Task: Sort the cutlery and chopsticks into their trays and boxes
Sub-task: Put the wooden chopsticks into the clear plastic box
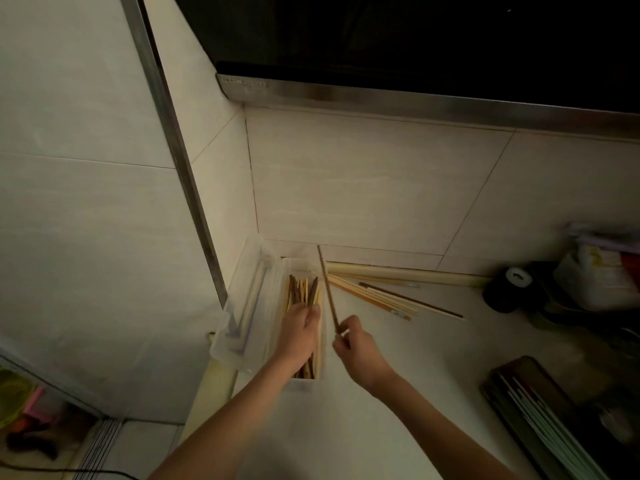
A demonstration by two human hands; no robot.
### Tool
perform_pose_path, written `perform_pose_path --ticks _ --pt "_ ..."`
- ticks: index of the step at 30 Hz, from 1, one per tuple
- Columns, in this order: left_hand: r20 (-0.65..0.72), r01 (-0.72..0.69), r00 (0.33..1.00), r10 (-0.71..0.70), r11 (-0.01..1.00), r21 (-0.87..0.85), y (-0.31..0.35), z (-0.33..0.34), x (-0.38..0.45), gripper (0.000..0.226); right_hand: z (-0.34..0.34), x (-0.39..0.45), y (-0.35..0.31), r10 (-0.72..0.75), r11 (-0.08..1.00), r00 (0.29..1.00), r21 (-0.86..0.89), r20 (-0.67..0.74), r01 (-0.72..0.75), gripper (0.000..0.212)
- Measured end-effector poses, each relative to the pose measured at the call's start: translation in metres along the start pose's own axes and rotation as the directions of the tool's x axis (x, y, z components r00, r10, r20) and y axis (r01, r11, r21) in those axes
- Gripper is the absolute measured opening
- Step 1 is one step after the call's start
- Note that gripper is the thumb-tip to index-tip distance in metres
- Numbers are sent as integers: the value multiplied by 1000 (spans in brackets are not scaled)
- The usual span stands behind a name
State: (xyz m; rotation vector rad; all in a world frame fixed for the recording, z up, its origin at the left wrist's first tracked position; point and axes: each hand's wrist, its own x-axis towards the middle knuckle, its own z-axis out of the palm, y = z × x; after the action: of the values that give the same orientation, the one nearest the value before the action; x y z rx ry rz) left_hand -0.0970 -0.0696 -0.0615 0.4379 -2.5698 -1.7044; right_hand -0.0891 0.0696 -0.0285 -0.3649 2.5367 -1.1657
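Right hand (356, 348) pinching dark wooden chopstick (327, 289) for boxing; left hand (299, 332) gripping sticks in clear plastic box (304, 381), steadying them.

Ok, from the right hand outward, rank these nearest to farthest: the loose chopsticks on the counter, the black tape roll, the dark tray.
1. Loose chopsticks, just beyond the right hand, toward the wall.
2. Dark tray, at the counter's near right edge.
3. Black tape roll, far right by the wall.
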Motion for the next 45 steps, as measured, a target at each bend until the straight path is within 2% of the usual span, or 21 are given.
perform_pose_path --ticks 2,3,6,7,9,13,16,18,20,22,23,26,29,33,35,38,40,42,45 --pt "21 52 999 -50 987 -152 12 -4 1 26 8 5 -16 -1 1000 998 29 55 0 24" --pt "28 73 997 -69 982 -173 15 -7 3 21 12 7 -22 7 999 996 40 88 -11 29" --pt "-35 109 993 -114 986 -123 19 -11 7 13 21 10 -33 51 994 982 91 181 -68 40" --pt "-50 133 989 -140 985 -113 18 -13 8 16 22 10 -33 57 993 980 93 190 -76 40" --pt "-32 167 985 -170 983 -81 13 -17 9 26 20 11 -30 76 992 983 92 168 -92 36" --pt "-19 171 985 -170 975 139 2 -17 10 28 6 18 -11 190 966 979 164 78 -200 29" --pt "-25 206 978 -205 966 159 3 -12 11 37 -7 27 9 258 950 965 194 -43 -245 29" --pt "-21 171 985 -170 972 160 4 -11 11 40 -19 34 24 258 962 960 117 -110 -245 31" --pt "-7 142 990 -143 974 174 4 -12 12 46 -33 41 45 216 967 967 -105 -137 -231 39" --pt "4 128 991 -131 974 187 4 -14 14 49 -46 49 66 191 898 977 -385 -95 -213 50" --pt "5 125 992 -128 974 190 5 -16 15 50 -52 53 74 220 856 972 -462 -85 -234 55" --pt "14 110 993 -115 971 213 6 -17 18 49 -66 62 89 325 761 943 -574 -66 -303 59" --pt "22 94 994 -103 965 245 2 -15 17 48 -68 63 100 349 719 936 -630 -37 -293 58" --pt "6 80 996 -85 960 269 -4 -11 17 46 -62 61 106 278 609 951 -741 -134 -282 49" --pt "-1 80 997 -83 959 271 -3 -9 17 46 -57 59 107 232 596 959 -755 -164 -273 41" --pt "-14 98 995 -97 961 259 0 -9 18 45 -49 52 108 202 572 965 -779 -168 -256 41" --pt "-18 95 995 -94 962 257 1 -9 17 45 -44 49 111 221 577 959 -769 -178 -275 43" --pt "-25 86 996 -83 963 254 2 -10 17 45 -41 45 111 242 661 936 -663 -257 -353 43" --pt "-39 58 998 -50 969 240 8 -10 16 45 -45 40 111 334 867 850 -222 -406 -447 26"
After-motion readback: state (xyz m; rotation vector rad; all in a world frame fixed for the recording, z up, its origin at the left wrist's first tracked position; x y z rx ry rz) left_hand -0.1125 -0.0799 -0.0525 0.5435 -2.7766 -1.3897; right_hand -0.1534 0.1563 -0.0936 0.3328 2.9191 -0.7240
